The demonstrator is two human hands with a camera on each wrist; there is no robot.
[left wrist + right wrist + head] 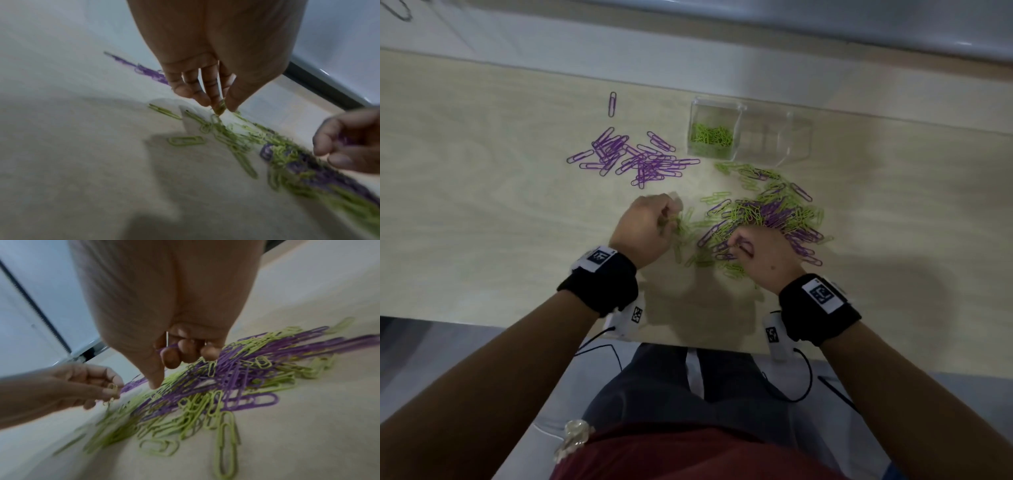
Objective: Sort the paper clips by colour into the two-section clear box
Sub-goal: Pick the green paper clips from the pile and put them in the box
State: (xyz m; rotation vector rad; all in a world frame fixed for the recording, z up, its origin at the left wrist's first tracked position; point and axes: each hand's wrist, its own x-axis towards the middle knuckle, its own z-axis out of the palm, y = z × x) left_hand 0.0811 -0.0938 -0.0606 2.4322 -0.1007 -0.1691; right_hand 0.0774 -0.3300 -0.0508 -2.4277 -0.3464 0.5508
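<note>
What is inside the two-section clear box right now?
The clear box holds green paper clips in its left section. The right section looks empty through the wall; no purple clips show inside.

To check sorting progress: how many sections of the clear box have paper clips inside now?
1. The left section of the clear box holds green paper clips; the right section looks empty, though glare on its clear walls could hide something.

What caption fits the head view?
Left hand pinches green clips, right hand purple clips; clear box holds green only.
</note>
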